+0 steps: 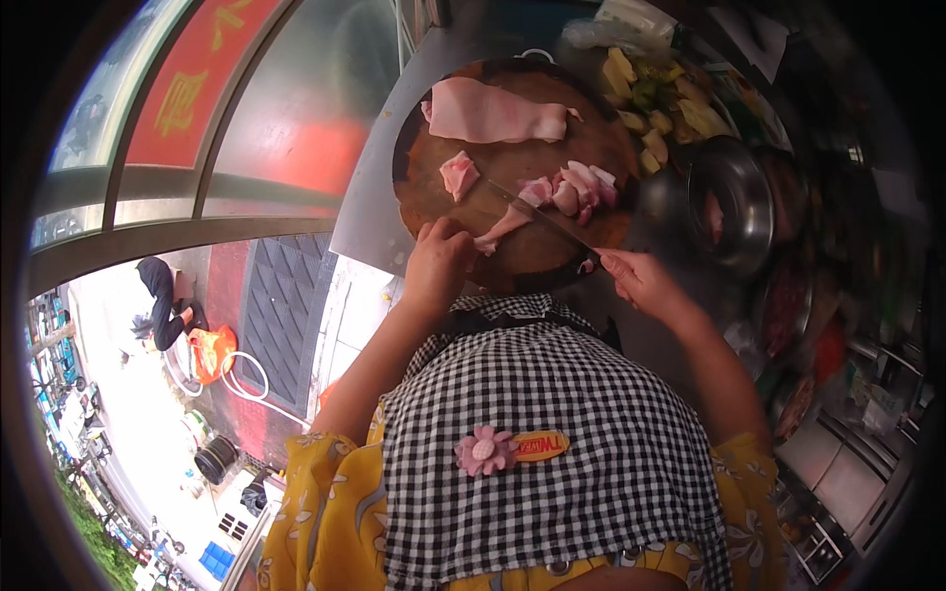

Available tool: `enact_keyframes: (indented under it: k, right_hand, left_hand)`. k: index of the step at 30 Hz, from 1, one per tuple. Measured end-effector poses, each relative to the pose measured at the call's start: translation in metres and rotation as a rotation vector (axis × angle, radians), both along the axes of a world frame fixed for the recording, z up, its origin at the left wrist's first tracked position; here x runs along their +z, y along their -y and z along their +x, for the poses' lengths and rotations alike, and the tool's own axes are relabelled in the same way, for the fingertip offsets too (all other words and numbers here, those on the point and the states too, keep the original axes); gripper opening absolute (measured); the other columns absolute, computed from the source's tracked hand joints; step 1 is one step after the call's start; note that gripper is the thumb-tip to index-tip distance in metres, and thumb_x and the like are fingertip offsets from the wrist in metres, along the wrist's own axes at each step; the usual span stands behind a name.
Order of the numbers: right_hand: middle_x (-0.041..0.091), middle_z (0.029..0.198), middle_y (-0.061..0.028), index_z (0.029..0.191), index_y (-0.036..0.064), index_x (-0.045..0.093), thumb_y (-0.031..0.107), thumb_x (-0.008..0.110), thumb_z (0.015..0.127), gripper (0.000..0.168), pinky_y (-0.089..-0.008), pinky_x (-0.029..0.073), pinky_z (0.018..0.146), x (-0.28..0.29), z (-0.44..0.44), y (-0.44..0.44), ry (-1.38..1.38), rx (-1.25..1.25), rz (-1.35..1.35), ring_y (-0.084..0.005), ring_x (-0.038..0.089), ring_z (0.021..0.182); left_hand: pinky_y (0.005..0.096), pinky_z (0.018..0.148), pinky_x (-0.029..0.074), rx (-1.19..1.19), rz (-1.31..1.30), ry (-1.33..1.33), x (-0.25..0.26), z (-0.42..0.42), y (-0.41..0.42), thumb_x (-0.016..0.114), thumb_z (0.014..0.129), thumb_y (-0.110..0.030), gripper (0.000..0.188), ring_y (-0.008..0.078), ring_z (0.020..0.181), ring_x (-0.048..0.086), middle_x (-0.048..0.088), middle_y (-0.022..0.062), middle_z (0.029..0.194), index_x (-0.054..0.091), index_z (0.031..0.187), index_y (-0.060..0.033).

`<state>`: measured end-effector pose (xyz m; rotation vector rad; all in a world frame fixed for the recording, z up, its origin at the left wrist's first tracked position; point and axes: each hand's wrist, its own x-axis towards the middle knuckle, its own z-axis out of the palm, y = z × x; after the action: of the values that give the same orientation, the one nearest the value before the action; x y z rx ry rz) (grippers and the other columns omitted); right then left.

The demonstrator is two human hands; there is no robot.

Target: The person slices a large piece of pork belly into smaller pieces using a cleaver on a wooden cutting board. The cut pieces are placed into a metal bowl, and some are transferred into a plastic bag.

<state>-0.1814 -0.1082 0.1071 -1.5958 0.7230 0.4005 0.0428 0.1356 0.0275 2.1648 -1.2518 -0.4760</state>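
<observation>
My right hand [641, 279] grips the handle of a kitchen knife [550, 225], its blade slanting up and left over the board. Under the blade runs a narrow strip of raw pork [508, 224]. My left hand [442, 258] has its fingers curled on the strip's near end; the fingertips are partly hidden. All this is on a round wooden chopping board [436, 199]. Right of the blade lies a heap of cut pork pieces [582, 190]. One loose chunk of pork [460, 176] sits to the left. Across the board's far side stretches a large pale slab with skin [497, 111].
Right of the board stands a steel bowl [757, 210] with a piece of meat inside. Yellowish vegetable pieces [658, 111] lie at the back right beside a plastic bag [613, 33]. A glazed metal frame [214, 148] borders the counter's left. Outside, a person [159, 299] bends near an orange bag [212, 352].
</observation>
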Motion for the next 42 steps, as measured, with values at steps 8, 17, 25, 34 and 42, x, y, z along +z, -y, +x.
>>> enact_keyframes:
  k: [8,17,25,34,42]
  right_hand:
    - [0.069,0.09,-0.0051,0.134,0.0,0.059,0.033,0.052,0.104,0.044,-0.0258,0.047,0.065,-0.007,-0.01,-0.018,0.053,0.094,-0.113,-0.0087,0.054,0.068]
    - [0.07,0.114,-0.0245,0.127,-0.006,0.061,0.03,0.053,0.104,0.043,-0.0349,0.051,0.091,-0.014,0.01,-0.029,0.135,0.09,-0.224,-0.0283,0.069,0.105]
    - [0.045,0.061,0.0036,0.095,0.001,0.064,0.044,0.043,0.107,0.049,-0.0248,0.039,0.045,-0.017,0.03,-0.034,0.041,-0.073,0.07,-0.0059,0.043,0.048]
    - [0.036,0.051,0.0011,0.062,0.009,0.044,0.063,0.037,0.102,0.067,-0.0258,0.034,0.038,-0.026,-0.047,-0.019,0.137,-0.789,0.375,-0.009,0.038,0.038]
    - [0.031,0.048,0.0018,0.057,0.013,0.037,0.075,0.034,0.096,0.073,-0.0267,0.032,0.04,-0.064,-0.043,-0.004,0.027,-0.758,0.666,-0.0102,0.033,0.039]
  left_hand:
    - [0.0415,0.087,0.05,0.214,-0.304,0.037,-0.003,-0.022,0.021,0.071,0.074,-0.007,0.036,0.0356,0.103,0.058,0.06,0.0125,0.109,0.064,0.109,-0.0078]
    - [0.0411,0.083,0.053,-0.048,-0.189,0.043,-0.013,-0.027,0.046,0.066,0.076,-0.008,0.027,0.0334,0.097,0.06,0.064,0.0087,0.097,0.07,0.103,-0.0113]
    - [0.0377,0.083,0.054,0.075,-0.038,-0.74,0.028,-0.015,0.039,0.075,0.076,-0.016,0.035,0.0307,0.091,0.065,0.069,0.0085,0.1,0.068,0.11,-0.0111]
    - [0.0529,0.113,0.032,0.181,-0.243,0.165,-0.009,0.043,0.037,0.089,0.063,-0.035,0.096,0.0419,0.138,0.037,0.041,0.0176,0.148,0.044,0.146,-0.0138]
    - [0.0481,0.113,0.036,-0.122,-0.361,-0.059,-0.033,-0.002,0.101,0.087,0.069,-0.032,0.094,0.0423,0.138,0.037,0.037,0.0204,0.152,0.04,0.147,-0.0067]
